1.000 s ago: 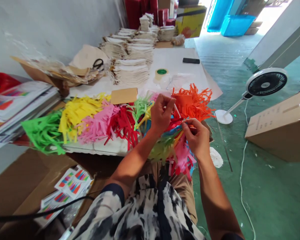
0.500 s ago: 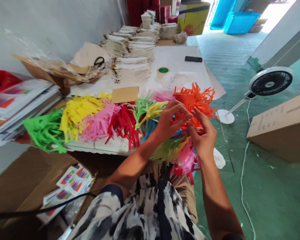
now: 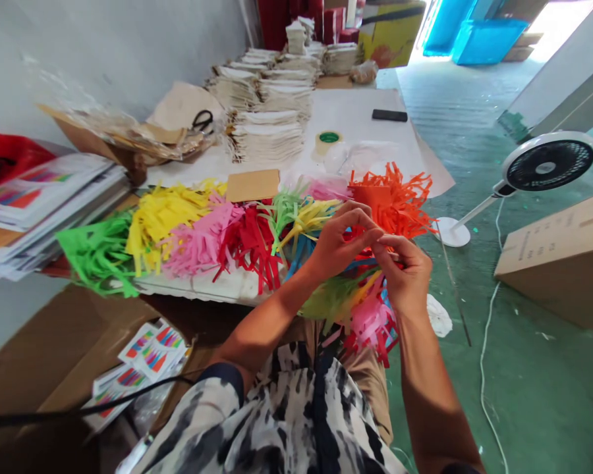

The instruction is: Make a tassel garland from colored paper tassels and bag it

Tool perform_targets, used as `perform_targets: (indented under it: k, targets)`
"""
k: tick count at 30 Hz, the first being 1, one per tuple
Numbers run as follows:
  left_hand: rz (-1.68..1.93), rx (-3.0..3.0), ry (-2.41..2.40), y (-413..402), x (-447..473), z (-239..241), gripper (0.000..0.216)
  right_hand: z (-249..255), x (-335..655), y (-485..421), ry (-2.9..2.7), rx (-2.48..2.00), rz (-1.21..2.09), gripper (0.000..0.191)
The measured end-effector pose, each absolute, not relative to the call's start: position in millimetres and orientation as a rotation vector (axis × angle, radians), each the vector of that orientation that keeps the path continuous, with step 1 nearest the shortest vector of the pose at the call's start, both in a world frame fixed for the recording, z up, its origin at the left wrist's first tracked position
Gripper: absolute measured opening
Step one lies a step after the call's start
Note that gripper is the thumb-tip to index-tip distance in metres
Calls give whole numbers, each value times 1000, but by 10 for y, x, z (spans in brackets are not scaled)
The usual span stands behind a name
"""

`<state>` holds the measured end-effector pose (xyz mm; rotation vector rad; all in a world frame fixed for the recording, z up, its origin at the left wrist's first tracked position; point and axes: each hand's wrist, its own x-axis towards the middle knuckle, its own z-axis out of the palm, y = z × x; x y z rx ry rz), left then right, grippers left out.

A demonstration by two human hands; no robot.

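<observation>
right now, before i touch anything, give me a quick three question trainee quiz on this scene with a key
1. True or false: the left hand is held close to the right hand.
2. Left of both hands, which colour lies between the large yellow fringe and the red fringe?
a) green
b) pink
c) orange
3. Fill in: the fan stands on the ____.

Key: 1 true; 2 b, the pink fringe; 3 floor.

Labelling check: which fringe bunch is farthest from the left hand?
The bright green bunch, leftmost, beyond the yellow bunch; all others lie nearer the left hand.
</observation>
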<state>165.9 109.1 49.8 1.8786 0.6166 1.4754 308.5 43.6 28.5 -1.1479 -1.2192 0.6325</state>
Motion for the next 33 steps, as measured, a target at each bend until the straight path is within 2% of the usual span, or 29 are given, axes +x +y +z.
perform_targets:
  k: [6,13,17,20,22,25,28,33]
  targets:
    - [1182,1807,724,833,1614,290,20,186,3115,458,-1086,-1140,768,27]
    - [1139,1757,885,677,1323,104,24,99,3122,505,-936,-1029,972,26]
    - [1156,2002,1526,744,899,64,21,74,3170,531,-1009,-1040,944,24]
    - [1005,2118,2067,768,640,-7,18,64,3170,551,-1077,-1111,911,26]
    - [888,2160,2234,788,557,-67,22,67,3142,560,-1108,-1149,896,29]
    - [769,2209,2271,843,532,-130,29,87,3087,565,-1143,-1179,881,31]
    - [738,2227,2269,890,530,-96,19,109,3067,565,-1162,-1192,844,30]
    - [1038,2315,2097,892,459,232,12,150,3112,577,-1180,-1194,748,30]
